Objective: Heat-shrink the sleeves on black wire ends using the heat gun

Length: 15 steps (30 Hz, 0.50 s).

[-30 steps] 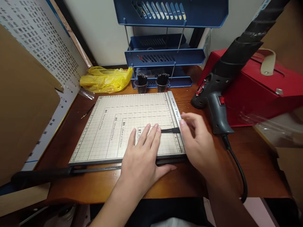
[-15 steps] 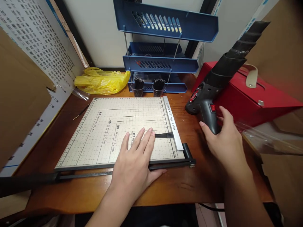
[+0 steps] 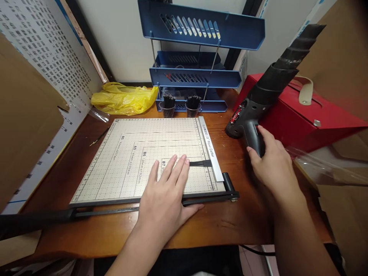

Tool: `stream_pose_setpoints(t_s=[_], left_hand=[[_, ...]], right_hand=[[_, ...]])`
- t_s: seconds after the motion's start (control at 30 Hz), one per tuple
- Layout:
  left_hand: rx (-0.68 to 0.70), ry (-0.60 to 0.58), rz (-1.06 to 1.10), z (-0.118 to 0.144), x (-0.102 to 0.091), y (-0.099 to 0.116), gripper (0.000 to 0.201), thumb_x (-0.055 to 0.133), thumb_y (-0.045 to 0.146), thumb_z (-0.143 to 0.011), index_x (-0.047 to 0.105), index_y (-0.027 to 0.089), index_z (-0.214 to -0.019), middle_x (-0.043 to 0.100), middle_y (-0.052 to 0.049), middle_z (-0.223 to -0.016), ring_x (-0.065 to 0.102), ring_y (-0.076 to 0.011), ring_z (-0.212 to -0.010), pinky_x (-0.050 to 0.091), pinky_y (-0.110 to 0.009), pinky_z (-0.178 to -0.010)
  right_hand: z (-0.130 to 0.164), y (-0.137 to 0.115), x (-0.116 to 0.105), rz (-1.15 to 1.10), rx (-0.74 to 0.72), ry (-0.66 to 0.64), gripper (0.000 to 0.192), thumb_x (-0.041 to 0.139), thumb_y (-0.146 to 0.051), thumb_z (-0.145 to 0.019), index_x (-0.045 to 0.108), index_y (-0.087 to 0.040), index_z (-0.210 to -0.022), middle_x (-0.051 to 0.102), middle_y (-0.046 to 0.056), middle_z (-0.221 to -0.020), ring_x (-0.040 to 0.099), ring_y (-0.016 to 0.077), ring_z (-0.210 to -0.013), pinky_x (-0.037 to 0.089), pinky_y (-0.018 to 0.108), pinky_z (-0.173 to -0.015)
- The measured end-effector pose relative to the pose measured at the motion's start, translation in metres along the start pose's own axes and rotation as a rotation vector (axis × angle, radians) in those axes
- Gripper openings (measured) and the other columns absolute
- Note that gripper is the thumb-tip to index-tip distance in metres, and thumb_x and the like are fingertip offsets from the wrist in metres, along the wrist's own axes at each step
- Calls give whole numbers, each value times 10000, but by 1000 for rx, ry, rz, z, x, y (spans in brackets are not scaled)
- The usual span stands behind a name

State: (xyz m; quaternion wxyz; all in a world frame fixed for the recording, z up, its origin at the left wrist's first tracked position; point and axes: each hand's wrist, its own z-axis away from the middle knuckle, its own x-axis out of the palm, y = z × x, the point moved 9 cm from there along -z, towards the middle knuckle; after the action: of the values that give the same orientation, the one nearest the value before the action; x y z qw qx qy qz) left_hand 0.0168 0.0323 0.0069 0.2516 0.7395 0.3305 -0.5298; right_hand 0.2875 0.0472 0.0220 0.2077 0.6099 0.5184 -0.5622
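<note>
Right hand (image 3: 273, 165) fingers curl around the heat gun (image 3: 258, 111) grip; probably nose-heavy. Left hand (image 3: 166, 191) fingers spread, pinning black tubing strips (image 3: 200, 163) at fingertips.

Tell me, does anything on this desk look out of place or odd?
One thing: the heat gun lies tilted against the red box, nozzle up. The right hand closes on its handle; the left hand presses the black strips.

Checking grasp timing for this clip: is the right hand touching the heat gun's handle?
Touching. The head view shows the right hand with its fingers curled around the handle of the heat gun, no gap visible between them.
</note>
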Motion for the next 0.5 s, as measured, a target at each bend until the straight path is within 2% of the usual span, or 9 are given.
stream_pose_setpoints(t_s=[0.2,0.27,0.33,0.4,0.43,0.5], left_hand=[[-8,-35,5,1,2,-1,921,611,684,-892,395,82,-1555,351,-100,-1638,397,-363,-1498,327,-635,-1203],[-9,-42,12,1,2,-1,935,619,685,-887,381,84,-1562,354,-100,-1639,391,-364,-1502,325,-637,-1206],[-9,-40,18,1,2,-1,935,622,683,-885,379,89,-1565,361,-101,-1638,388,-366,-1504,321,-640,-1210],[-13,-42,23,0,3,-1,925,621,678,-888,383,94,-1565,362,-104,-1639,388,-367,-1504,320,-641,-1212],[-15,-44,25,0,3,-1,926,621,679,-887,386,94,-1564,363,-107,-1639,389,-368,-1503,322,-643,-1211],[-18,-48,26,0,3,-2,937,627,684,-880,388,91,-1565,369,-117,-1637,391,-374,-1502,327,-645,-1208]], right_hand=[[1,2,3,-65,0,44,727,598,-375,-904,406,-224,-1589,634,206,-1247,655,425,-1087,507,644,-923],[6,-6,-4,-141,-25,142,703,638,-373,-884,475,-191,-1544,618,211,-1283,629,416,-1154,493,637,-982],[15,-19,-22,-286,-64,315,578,669,-382,-872,602,-179,-1409,590,194,-1347,610,365,-1198,487,578,-1046],[20,-24,-33,-541,-28,405,407,692,-429,-860,687,-213,-1204,627,141,-1297,653,282,-1066,536,510,-991],[18,-23,-29,-742,40,361,368,696,-474,-854,689,-223,-1122,665,113,-1199,669,242,-956,567,473,-915],[8,-26,-5,-1198,222,120,384,656,-582,-853,665,-230,-1005,694,82,-1060,644,192,-798,588,403,-750]])
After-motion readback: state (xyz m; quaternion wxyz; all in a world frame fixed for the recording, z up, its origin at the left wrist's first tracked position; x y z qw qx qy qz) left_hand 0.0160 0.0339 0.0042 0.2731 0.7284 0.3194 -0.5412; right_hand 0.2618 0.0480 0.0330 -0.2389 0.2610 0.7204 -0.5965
